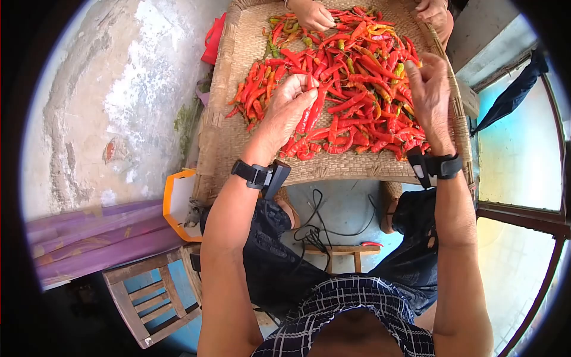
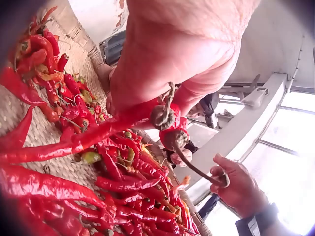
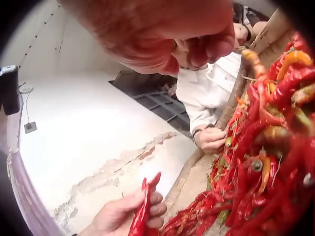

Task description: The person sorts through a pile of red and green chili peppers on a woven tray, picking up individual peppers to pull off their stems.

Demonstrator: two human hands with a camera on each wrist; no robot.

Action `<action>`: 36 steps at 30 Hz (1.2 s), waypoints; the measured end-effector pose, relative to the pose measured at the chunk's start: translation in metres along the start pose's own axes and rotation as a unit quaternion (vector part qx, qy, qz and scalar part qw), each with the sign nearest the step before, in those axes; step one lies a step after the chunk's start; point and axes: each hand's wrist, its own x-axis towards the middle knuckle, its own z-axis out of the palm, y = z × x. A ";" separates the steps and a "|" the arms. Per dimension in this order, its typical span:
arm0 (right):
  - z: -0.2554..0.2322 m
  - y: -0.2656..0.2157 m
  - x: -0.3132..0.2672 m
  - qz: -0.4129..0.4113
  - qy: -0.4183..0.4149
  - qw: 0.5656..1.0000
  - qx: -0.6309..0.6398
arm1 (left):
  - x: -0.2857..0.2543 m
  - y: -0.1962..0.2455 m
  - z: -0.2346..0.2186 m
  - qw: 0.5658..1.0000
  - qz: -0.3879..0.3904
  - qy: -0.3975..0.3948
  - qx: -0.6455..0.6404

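My left hand (image 1: 284, 113) pinches red chili peppers (image 1: 317, 107) between thumb and fingers at the tray's left side. In the left wrist view, two brown stems (image 2: 162, 117) stick out beside this hand (image 2: 179, 49), and a long pepper (image 2: 106, 130) trails from it. My right hand (image 1: 432, 95) is raised over the right side of the pile (image 1: 363, 77), thumb apart from loosely bent fingers, with no pepper visible in its grasp. The right wrist view shows these fingers (image 3: 209, 51) near an orange-red pepper (image 3: 255, 63); whether they touch is unclear.
A large woven tray (image 1: 256, 27) holds the chili pile. At its far side, another person's hands (image 1: 312, 14) are over peppers and at the rim. A wooden chair (image 1: 151, 294) stands lower left, cables (image 1: 321, 223) lie below the tray, and windows (image 1: 520, 149) are at right.
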 end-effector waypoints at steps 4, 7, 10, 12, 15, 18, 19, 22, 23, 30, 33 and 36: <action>0.034 -0.033 -0.040 0.059 -0.307 0.930 0.192 | -0.001 -0.004 0.011 1.000 0.014 -0.001 -0.024; 0.050 -0.044 -0.060 0.140 -0.406 0.868 0.248 | 0.000 -0.014 0.017 0.999 0.049 -0.003 -0.012; 0.053 -0.048 -0.060 0.137 -0.386 0.869 0.277 | -0.004 -0.012 0.018 0.999 0.038 -0.009 -0.005; 0.049 -0.037 -0.052 0.154 -0.387 0.872 0.258 | -0.001 -0.013 0.013 0.999 0.050 0.013 -0.006; 0.029 -0.043 -0.036 0.190 -0.353 0.886 0.234 | 0.006 -0.016 0.002 0.997 0.066 0.042 -0.029; 0.016 -0.023 -0.012 0.339 -0.164 0.801 0.466 | 0.004 -0.009 0.003 0.994 0.034 0.097 -0.032; 0.011 -0.021 -0.005 0.375 -0.109 0.744 0.542 | 0.003 -0.009 0.004 0.994 0.035 0.100 -0.033; 0.016 -0.007 -0.011 0.388 -0.073 0.695 0.601 | 0.002 -0.008 0.013 0.996 0.057 0.072 -0.005; 0.018 -0.008 -0.016 0.411 -0.079 0.685 0.597 | 0.000 -0.007 0.015 0.996 0.056 0.070 -0.006; 0.050 -0.047 -0.062 0.126 -0.446 0.842 0.275 | -0.004 -0.012 0.019 0.994 0.051 -0.014 0.096; 0.051 -0.038 -0.062 0.194 -0.451 0.833 0.256 | -0.007 -0.006 0.021 0.996 0.031 -0.008 0.079; 0.041 -0.035 -0.049 0.223 -0.391 0.854 0.262 | -0.002 -0.004 0.013 0.991 0.039 0.084 0.095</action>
